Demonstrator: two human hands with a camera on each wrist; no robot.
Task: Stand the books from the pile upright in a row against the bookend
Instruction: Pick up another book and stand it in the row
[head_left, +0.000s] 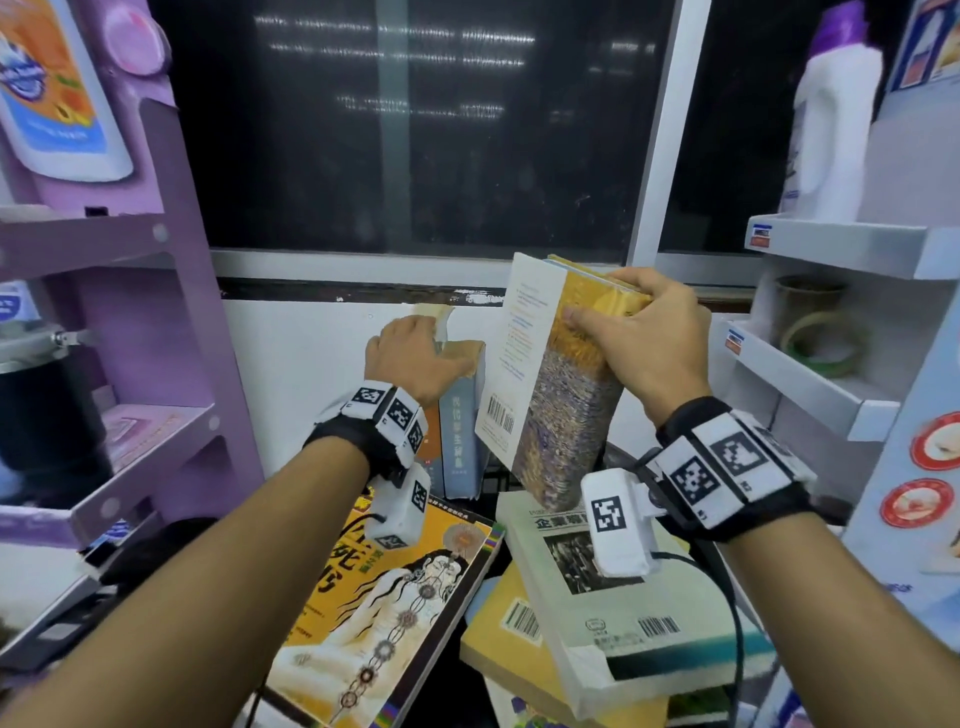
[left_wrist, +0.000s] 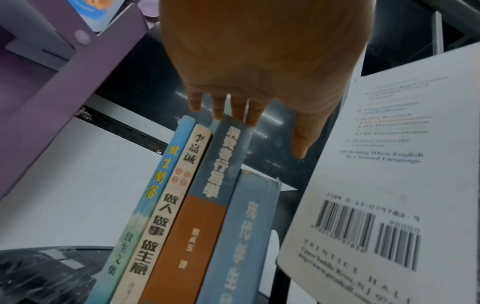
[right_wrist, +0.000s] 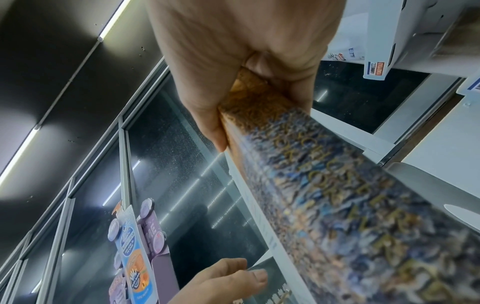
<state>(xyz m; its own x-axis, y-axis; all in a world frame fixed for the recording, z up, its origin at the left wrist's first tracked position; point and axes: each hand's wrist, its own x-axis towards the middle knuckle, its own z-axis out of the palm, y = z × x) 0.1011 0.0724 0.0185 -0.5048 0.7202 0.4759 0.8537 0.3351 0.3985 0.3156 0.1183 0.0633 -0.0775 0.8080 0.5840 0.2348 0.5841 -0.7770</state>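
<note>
My right hand (head_left: 639, 338) grips a thick book with a painted yellow and blue spine (head_left: 561, 415) near its top end. It is tilted in the air above the pile, and its white back cover with a barcode (left_wrist: 376, 174) faces the row. My left hand (head_left: 415, 358) rests with straight fingers (left_wrist: 221, 107) on the tops of several upright books (left_wrist: 207, 195), which stand spine out against the white wall. A gap separates the held book from the blue book (head_left: 462, 426) at the right end of the row. I cannot make out the bookend.
The pile lies in front: an orange-covered book (head_left: 395, 613), a white-covered book (head_left: 613, 597) and a yellow one (head_left: 509, 639) beneath. A purple shelf unit (head_left: 156, 312) stands close on the left and a white one (head_left: 831, 249) on the right. A dark window (head_left: 415, 130) is behind.
</note>
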